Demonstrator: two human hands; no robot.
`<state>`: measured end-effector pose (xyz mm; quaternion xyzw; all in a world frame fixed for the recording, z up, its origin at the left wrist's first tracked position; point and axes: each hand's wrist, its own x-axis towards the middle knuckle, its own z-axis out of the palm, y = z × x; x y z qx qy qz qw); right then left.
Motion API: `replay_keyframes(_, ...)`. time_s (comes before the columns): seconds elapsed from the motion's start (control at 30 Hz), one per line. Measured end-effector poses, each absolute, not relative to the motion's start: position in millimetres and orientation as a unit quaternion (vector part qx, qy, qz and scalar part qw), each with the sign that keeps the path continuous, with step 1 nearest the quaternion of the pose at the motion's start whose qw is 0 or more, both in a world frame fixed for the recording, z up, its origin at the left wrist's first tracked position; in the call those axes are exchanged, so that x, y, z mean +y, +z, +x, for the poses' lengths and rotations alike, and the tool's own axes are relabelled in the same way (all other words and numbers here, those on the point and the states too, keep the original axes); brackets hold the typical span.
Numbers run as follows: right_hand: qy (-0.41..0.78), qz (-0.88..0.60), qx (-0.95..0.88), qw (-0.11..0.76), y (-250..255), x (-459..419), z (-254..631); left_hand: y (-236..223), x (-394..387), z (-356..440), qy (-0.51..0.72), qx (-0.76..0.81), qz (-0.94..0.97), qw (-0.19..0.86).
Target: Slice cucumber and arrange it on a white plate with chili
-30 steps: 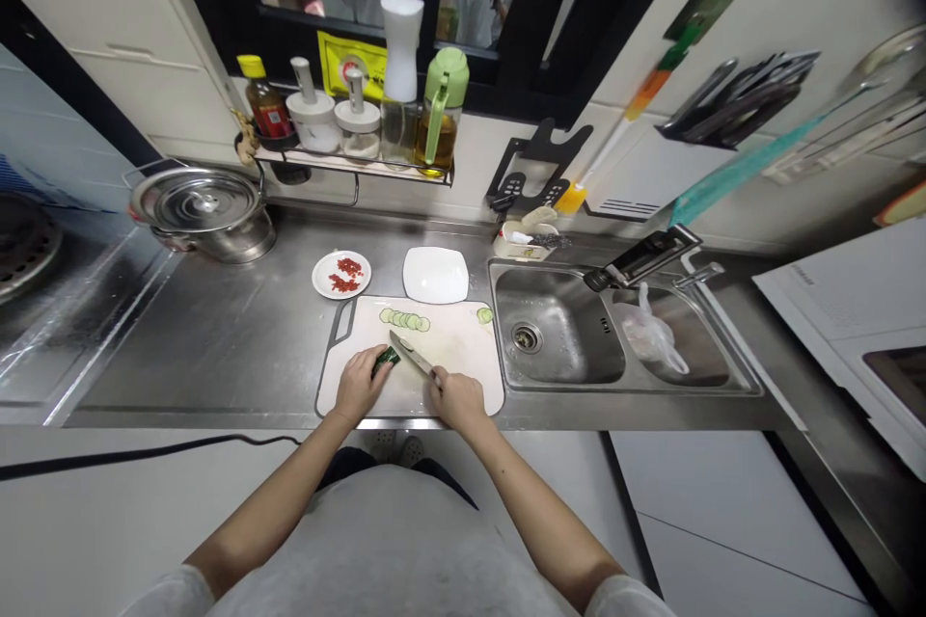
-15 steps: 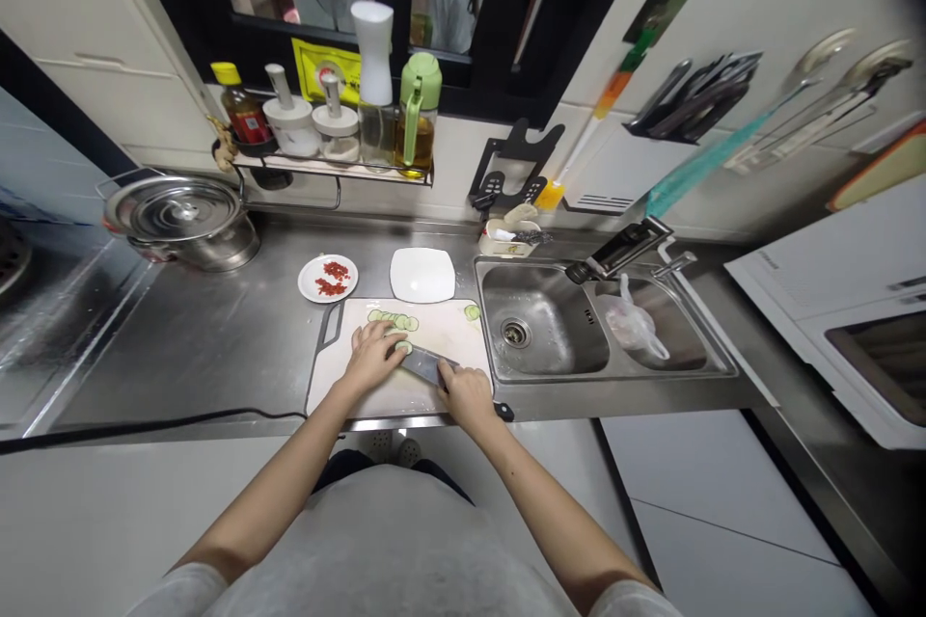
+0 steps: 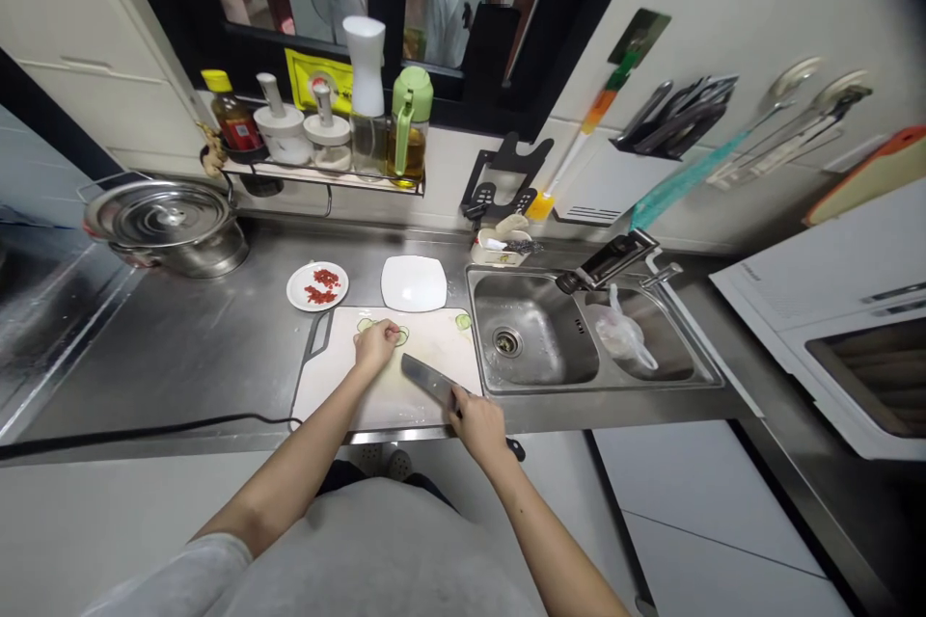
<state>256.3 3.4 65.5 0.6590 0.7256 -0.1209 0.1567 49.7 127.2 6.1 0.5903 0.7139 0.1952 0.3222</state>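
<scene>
My right hand (image 3: 477, 424) is wrapped round the black handle of a kitchen knife (image 3: 428, 380). Its broad blade points up and left, over the white cutting board (image 3: 333, 390). Above the blade, my left hand (image 3: 376, 347) has its fingers pinched together at a thin, pale green cucumber slice (image 3: 402, 336). More slices lie partly hidden behind that hand. At the board's top right corner sit separate cucumber pieces (image 3: 463, 321).
Behind the board stand a plate of chopped red bits (image 3: 296, 289) and a white square plate (image 3: 414, 282). To the right is a double sink (image 3: 531, 333) holding a plastic bag (image 3: 620, 335). A lidded steel pot (image 3: 209, 255) stands left, below a seasoning rack (image 3: 333, 175).
My left hand has gone from holding the dark green cucumber piece to pinching a slice by the row, farther up the board. The knife has moved right and toward me.
</scene>
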Motion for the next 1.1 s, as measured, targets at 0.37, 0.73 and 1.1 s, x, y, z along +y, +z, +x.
replay_keyframes(0.37,-0.141,0.703,0.684,0.134,68.9,-5.0,274.0,-4.1,150.9,62.5,0.131,0.687,0.683,0.212)
replay_keyframes(0.73,-0.176,0.734,0.647,0.108,61.7,-4.4,281.7,-4.5,96.9,-1.8,0.255,0.74,0.566,0.258)
replay_keyframes(1.1,-0.189,0.7,0.679,0.115,56.2,4.4,281.4,-17.1,29.3,-18.2,0.198,0.699,0.638,0.256)
